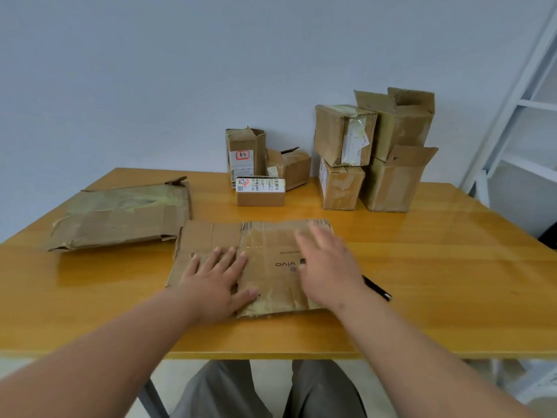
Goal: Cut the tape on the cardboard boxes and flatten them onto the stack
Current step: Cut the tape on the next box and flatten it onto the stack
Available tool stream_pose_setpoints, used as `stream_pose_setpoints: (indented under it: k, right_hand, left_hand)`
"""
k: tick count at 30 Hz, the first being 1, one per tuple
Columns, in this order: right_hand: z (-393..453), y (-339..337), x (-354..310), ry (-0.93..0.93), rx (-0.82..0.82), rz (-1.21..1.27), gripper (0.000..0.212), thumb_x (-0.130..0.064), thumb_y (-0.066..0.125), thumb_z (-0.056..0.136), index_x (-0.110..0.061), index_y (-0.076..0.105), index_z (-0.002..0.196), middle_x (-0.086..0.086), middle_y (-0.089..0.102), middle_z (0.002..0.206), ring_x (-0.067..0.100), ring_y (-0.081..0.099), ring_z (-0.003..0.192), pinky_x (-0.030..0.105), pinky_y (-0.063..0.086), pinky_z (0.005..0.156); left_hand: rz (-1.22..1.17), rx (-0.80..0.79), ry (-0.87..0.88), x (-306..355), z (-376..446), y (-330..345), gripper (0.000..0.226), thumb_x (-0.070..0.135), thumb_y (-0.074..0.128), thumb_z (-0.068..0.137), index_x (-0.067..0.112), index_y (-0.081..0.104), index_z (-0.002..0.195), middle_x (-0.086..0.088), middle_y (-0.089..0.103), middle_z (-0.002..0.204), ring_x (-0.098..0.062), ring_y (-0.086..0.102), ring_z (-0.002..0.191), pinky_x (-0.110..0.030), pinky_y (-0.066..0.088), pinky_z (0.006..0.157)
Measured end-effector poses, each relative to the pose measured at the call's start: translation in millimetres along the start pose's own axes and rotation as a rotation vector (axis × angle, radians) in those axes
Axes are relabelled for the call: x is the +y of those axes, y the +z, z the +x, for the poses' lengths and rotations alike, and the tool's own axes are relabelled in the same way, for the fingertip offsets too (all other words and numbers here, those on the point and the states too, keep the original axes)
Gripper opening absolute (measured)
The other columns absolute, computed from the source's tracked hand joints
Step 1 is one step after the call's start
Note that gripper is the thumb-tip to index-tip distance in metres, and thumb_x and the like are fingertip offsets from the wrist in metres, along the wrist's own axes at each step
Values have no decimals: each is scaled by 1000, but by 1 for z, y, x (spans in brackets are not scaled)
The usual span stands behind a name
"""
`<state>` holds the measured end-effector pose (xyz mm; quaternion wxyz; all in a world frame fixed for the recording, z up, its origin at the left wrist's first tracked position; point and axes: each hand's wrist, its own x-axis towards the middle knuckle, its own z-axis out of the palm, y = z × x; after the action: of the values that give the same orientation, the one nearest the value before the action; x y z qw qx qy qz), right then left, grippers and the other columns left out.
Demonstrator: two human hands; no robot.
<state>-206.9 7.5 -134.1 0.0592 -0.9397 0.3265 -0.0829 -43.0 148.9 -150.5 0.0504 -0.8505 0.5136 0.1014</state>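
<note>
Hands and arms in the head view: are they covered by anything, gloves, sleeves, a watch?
Nothing is worn on either. The left hand and right hand are bare, fingers ungloved, no rings or watch showing. Both forearms are bare with no sleeve in view. Grey trousers show below the table edge.

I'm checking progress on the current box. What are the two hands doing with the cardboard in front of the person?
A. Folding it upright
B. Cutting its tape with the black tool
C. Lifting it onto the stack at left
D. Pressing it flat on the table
D: the left hand lies open-palmed on the flattened box, the right hand is open over it, and the black tool lies untouched on the table.
</note>
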Motion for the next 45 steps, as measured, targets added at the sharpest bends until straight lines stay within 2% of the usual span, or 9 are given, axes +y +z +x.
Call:
stream_pose_setpoints:
  k: [3,8,13,25,30,33,37,40,45]
  right_hand:
    - [-7,27,-10,-124,-201,26,62,-52,21,102,-28,5,157,-1,-7,165,19,-8,151,42,-2,123]
    - [11,15,-6,-76,-194,-34,63,-60,24,97,-25,36,148,3,31,154,25,28,140,44,27,113]
    - [10,35,11,-44,-296,-23,75,-72,14,93,-33,1,157,-5,-12,164,17,-15,150,45,-9,121]
    - [6,27,26,-89,-166,-20,78,-80,24,86,-35,28,150,-8,14,159,21,14,147,44,15,120]
    - [-9,18,15,-114,-91,-18,59,-72,31,91,-39,40,139,-10,42,140,17,37,130,37,35,106]
    - [-21,14,13,-139,-106,12,50,-65,35,95,-37,44,135,-11,42,144,18,36,135,35,32,106]
    - [-34,11,20,-142,-297,-34,93,-88,29,76,-38,18,154,-11,3,165,14,-1,151,44,5,122]
    - [-40,6,24,-157,-340,-61,112,-95,40,63,-38,11,155,-9,4,164,20,6,150,48,10,122]
    - [-31,-28,15,-198,-157,115,58,-57,57,89,-40,42,142,-12,53,131,9,52,113,34,50,94]
  left_hand:
    - [17,-28,-37,5,2,10,95,84,-5,69,38,-15,151,6,-17,161,-20,-18,147,-51,-7,118]
    - [22,133,-34,6,8,-5,69,80,19,84,48,20,146,6,14,158,-26,16,144,-48,15,115]
    - [31,19,-56,8,22,9,91,85,-3,72,41,-16,150,6,-18,160,-25,-17,147,-52,-6,118]
    - [-81,-14,-4,-24,-2,-7,102,89,36,66,41,6,151,14,-8,160,-18,-10,148,-47,2,118]
    - [74,-173,109,-33,-26,-5,127,94,49,54,40,-17,150,11,-23,158,-18,-24,145,-41,-16,111]
    - [140,-221,97,-29,-35,-15,132,82,67,52,42,-13,149,9,-20,160,-22,-18,146,-47,-3,116]
    - [188,-250,96,-13,-48,-30,109,50,82,64,35,14,148,7,4,160,-27,11,147,-45,27,116]
    - [48,-248,122,-13,-54,-49,70,31,74,75,35,42,138,12,27,148,-17,44,124,-31,49,98]
    - [-307,-41,98,-38,-61,-91,4,29,69,84,26,70,86,-2,67,86,-14,62,74,-30,53,73]
